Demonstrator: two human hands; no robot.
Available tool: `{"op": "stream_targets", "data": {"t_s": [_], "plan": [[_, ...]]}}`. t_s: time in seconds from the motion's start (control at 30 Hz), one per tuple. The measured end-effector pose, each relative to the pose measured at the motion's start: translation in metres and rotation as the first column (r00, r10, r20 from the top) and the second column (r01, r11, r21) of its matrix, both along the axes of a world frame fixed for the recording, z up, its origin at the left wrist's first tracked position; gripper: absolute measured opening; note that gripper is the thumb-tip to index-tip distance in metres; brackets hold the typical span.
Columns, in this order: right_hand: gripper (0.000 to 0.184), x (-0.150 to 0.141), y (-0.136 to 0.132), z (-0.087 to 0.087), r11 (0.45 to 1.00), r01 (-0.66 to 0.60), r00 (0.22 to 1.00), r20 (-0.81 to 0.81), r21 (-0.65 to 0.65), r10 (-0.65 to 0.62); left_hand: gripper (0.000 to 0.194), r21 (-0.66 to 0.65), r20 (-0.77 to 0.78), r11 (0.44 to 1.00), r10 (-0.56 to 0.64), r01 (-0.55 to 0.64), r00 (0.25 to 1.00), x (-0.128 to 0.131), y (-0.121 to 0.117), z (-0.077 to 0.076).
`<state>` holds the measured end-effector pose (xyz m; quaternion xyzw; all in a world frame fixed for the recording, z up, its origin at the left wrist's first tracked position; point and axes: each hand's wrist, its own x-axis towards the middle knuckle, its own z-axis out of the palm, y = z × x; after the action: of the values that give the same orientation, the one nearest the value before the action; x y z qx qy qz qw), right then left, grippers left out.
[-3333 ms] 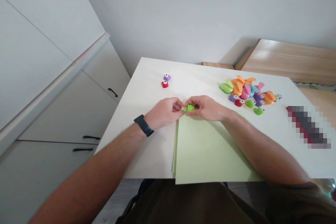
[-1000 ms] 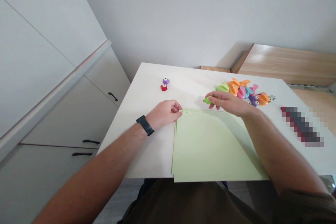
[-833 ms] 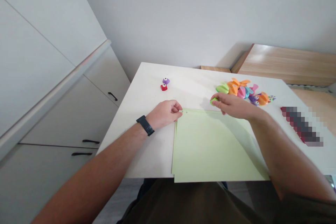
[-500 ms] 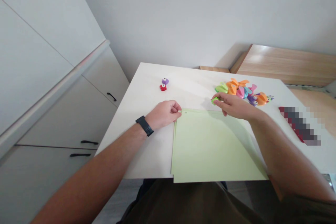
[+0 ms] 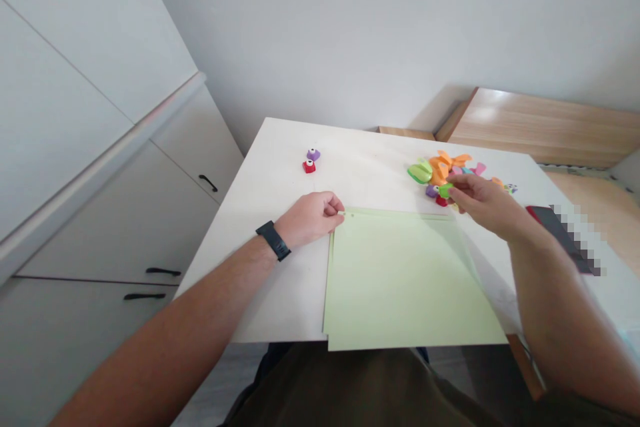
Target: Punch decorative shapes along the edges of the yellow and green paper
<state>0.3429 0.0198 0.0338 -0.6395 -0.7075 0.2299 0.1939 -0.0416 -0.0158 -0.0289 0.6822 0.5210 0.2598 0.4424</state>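
My left hand (image 5: 311, 217) pinches the top left corner of a stack of pale green paper sheets (image 5: 400, 287), which lies on the white table (image 5: 280, 153). My right hand (image 5: 480, 203) is over the far edge of the paper, holding a small green plastic craft punch (image 5: 445, 191) in its fingertips. That punch is right by a heap of colourful craft punches (image 5: 434, 170), and my hand hides part of the heap. Two small punches, a red one (image 5: 309, 167) and a purple one (image 5: 313, 155), stand apart at the far left of the table.
A dark flat object (image 5: 553, 233), partly blurred out, lies at the table's right edge. White cabinets with black handles (image 5: 100, 180) stand to the left. Wooden boards (image 5: 530, 127) lean behind the table's far right corner, against a grey wall.
My right hand has moved right and away from the paper corner, carrying the green punch to the heap. My left hand stays on the paper corner. The view has shifted slightly.
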Motion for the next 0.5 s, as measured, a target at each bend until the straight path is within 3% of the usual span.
{"op": "stream_targets", "data": {"t_s": [0.23,0.37,0.5], "plan": [[0.046,0.033,-0.006,-0.017,0.996,0.065,0.996,-0.063,-0.066,-0.069,0.016,0.017,-0.013,1.000,-0.008,0.008,1.000,0.000,0.000,-0.002],[0.045,0.039,-0.011,-0.016,0.989,0.095,0.991,0.103,-0.117,-0.083,0.017,0.018,-0.034,1.000,-0.007,0.008,0.999,-0.001,0.001,-0.001],[0.040,0.038,-0.010,-0.017,0.988,0.144,0.933,0.339,-0.047,-0.120,0.017,0.018,-0.049,1.000,-0.005,0.005,0.999,-0.001,0.001,-0.002]]}}
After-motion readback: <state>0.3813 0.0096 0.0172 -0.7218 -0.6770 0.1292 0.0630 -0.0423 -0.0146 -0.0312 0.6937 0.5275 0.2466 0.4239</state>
